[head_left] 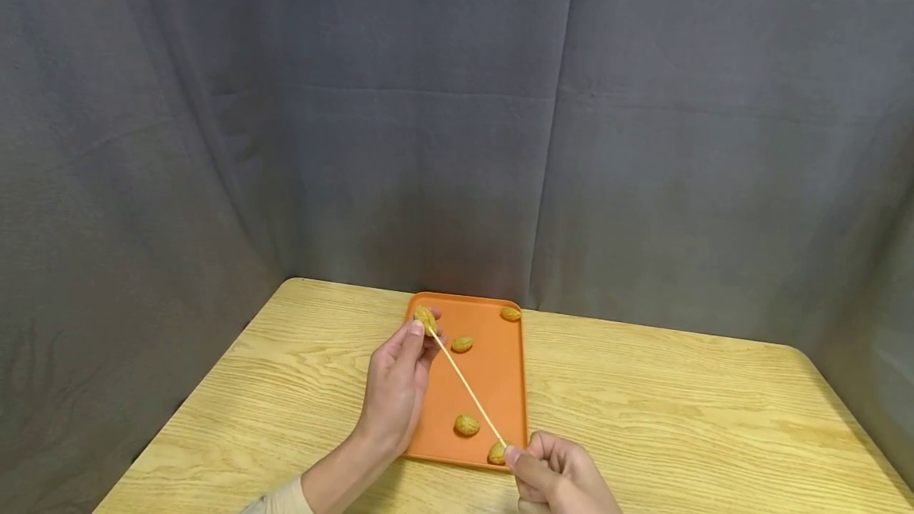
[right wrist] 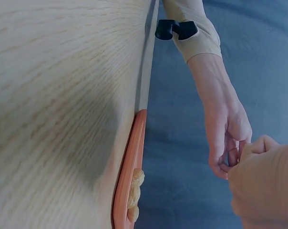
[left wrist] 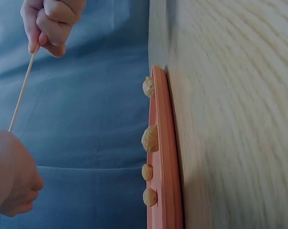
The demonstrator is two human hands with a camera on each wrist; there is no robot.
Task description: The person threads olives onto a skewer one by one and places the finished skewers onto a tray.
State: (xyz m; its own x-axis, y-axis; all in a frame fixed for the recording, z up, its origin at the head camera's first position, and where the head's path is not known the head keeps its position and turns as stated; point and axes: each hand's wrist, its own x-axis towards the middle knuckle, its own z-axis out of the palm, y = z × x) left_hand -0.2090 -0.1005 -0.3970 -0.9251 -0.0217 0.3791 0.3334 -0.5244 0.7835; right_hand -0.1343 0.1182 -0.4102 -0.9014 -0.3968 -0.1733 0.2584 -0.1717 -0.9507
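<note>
A thin wooden skewer runs diagonally above an orange tray. My left hand pinches a yellow-brown, walnut-like lump at the skewer's far tip. My right hand pinches the near end, over the tray's front edge. Several more lumps lie on the tray, among them one in the middle, one at the far right corner and one near the front. In the left wrist view the right hand grips the skewer in curled fingers. Whether the tip is inside the lump is hidden.
The tray stands on a light wooden table with rounded corners, and a grey curtain hangs close behind and at both sides. A black clip sits on the left sleeve. The tray rim is low.
</note>
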